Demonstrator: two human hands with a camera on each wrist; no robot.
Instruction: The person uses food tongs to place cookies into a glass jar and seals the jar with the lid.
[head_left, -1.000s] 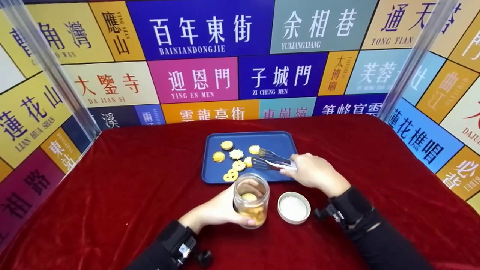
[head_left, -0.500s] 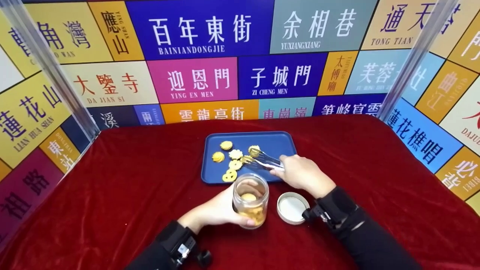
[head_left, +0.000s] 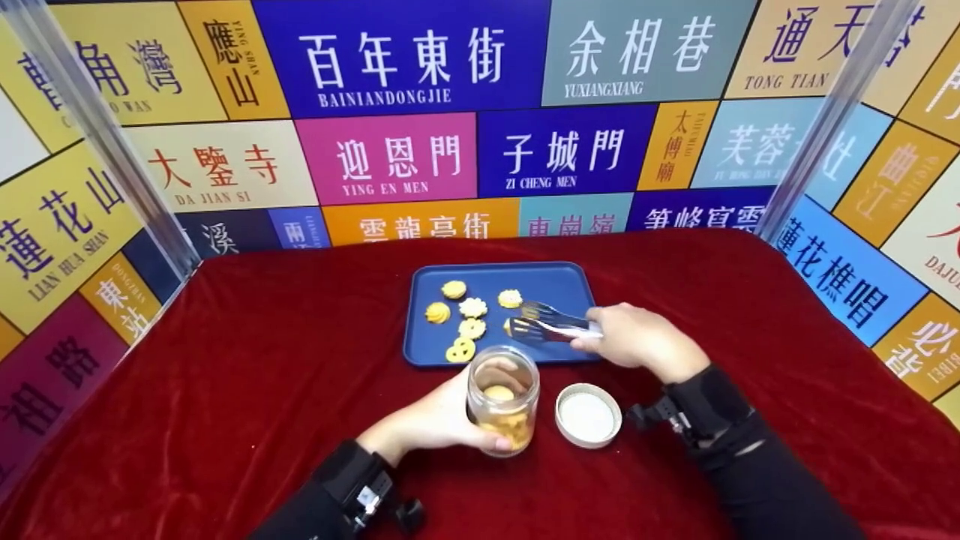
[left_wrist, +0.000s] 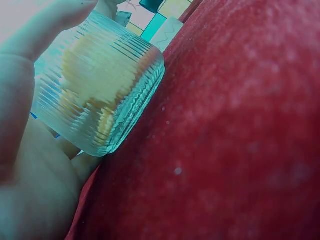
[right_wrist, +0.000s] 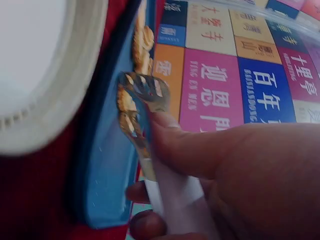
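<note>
My left hand [head_left: 439,416] grips a clear glass jar [head_left: 502,401], its mouth uncovered. Several cookies [left_wrist: 97,75] show through the ribbed glass in the left wrist view. In my right hand [head_left: 634,337] is a pair of tongs [head_left: 551,326] with slotted metal heads and pale handles, held over the right half of the blue tray [head_left: 574,281]. A small yellow cookie [head_left: 508,327] shows at the tongs' tips; in the right wrist view the cookie [right_wrist: 128,102] appears between the heads. Other cookies [head_left: 472,307] lie on the tray's left and middle.
A round whitish lid [head_left: 588,416] lies inner side up, right of the jar, on the red cloth [head_left: 300,360]. A pretzel-shaped cookie [head_left: 460,349] sits near the tray's front edge, behind the jar. Colourful sign panels [head_left: 405,157] stand behind the table.
The tongs first moved left to the small cookie beside the flower-shaped ones, then back right. That cookie has shifted right with their tips. My left hand and the jar stay in place.
</note>
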